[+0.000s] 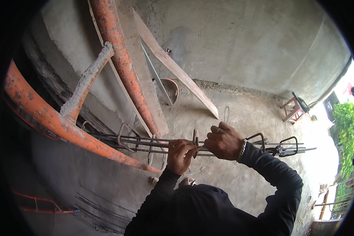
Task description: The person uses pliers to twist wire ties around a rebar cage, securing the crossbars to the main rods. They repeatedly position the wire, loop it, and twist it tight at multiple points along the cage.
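Note:
A long cage of steel reinforcing bars [157, 144] runs across in front of me, with bent stirrups around it. My left hand [181, 155] is closed at the bars, its fingertips pressed together beside an upright rusty stirrup [195, 138]. What they pinch is too small to make out. Just right of that stirrup, my right hand [225, 142] is curled into a fist above the bars. A thin wire loop [226, 113] sticks up out of it. Further right, more stirrups [289, 145] sit near the bar ends.
Orange scaffold tubes [124, 59] stand at the left, with planks [177, 67] leaning beside them. A small stool [293, 110] stands by the back wall [240, 43]. Loose thin bars [102, 208] lie on the floor at lower left. Wire coils [303, 214] lie at lower right.

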{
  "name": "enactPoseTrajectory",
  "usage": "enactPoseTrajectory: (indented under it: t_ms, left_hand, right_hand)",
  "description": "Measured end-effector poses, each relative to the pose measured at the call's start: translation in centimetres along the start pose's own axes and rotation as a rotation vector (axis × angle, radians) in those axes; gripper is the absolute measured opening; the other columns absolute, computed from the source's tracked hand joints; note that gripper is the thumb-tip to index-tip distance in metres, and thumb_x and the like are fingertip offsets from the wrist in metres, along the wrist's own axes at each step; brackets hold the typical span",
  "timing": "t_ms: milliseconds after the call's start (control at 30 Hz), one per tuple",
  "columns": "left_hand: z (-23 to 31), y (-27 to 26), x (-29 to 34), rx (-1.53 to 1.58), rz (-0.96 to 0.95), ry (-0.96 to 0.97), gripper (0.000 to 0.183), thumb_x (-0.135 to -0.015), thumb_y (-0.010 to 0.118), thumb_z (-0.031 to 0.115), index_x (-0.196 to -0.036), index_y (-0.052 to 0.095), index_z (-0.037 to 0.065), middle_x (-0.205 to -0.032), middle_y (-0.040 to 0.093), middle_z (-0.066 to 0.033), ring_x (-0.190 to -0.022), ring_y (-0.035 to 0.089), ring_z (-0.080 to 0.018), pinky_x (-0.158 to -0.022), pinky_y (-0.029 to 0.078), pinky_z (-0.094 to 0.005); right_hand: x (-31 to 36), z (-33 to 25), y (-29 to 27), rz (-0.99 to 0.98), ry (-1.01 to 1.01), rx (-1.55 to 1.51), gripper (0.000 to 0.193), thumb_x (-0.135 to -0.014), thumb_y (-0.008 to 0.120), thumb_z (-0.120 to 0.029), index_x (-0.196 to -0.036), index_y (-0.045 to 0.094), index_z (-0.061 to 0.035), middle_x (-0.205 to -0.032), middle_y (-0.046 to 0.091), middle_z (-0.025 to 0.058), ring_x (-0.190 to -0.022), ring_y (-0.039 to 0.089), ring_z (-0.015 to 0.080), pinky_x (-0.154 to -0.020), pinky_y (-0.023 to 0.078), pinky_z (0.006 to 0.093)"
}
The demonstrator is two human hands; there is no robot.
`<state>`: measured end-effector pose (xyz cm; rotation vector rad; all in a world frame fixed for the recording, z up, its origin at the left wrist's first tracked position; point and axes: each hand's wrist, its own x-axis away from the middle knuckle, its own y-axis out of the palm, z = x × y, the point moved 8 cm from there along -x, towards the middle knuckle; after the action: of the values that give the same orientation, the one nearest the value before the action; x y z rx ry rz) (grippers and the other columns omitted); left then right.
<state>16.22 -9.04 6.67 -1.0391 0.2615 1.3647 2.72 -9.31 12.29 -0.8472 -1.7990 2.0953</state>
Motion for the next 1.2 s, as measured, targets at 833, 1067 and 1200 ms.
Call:
enactPoseTrajectory:
  t_ms: [833, 1067, 1200]
  left_hand:
    - [4.9, 6.8, -7.1, -0.581, -1.178, 0.259, 0.012, -0.083, 0.070, 0.016, -0.078, 0.070, 0.004, -0.082, 0.070, -0.0138, -0.084, 0.067, -0.0288, -0.086, 0.044, -0.0374]
    - [2.7, 0.6, -7.3, -0.104, -0.857, -0.209, 0.038, -0.086, 0.064, 0.008, -0.122, 0.064, -0.002, -0.118, 0.063, -0.0221, -0.108, 0.062, -0.0388, -0.097, 0.048, -0.0434]
    - [2.8, 1.2, -4.0, -0.132, -0.701, -0.069, 0.048, -0.080, 0.075, 0.020, -0.122, 0.064, -0.001, -0.115, 0.060, -0.0168, -0.107, 0.059, -0.0361, -0.099, 0.044, -0.0441]
  right_hand:
    - [1.6, -8.5, 6.6, 0.839, 0.846, -2.497, 0.019, -0.109, 0.042, -0.019, -0.101, 0.049, -0.0033, -0.071, 0.041, -0.0039, -0.053, 0.037, 0.0051, -0.048, 0.032, 0.0236]
    - [5.1, -4.5, 1.7, 0.376, 0.929, -1.164, 0.053, -0.102, 0.058, -0.024, -0.140, 0.043, 0.0097, -0.125, 0.059, 0.0280, -0.109, 0.066, 0.0362, -0.090, 0.055, 0.0377]
    - [7.7, -3.0, -5.9, 0.958, 0.674, -0.763, 0.055, -0.088, 0.071, -0.002, -0.139, 0.050, 0.0027, -0.127, 0.060, 0.0256, -0.113, 0.065, 0.0366, -0.091, 0.056, 0.0395]
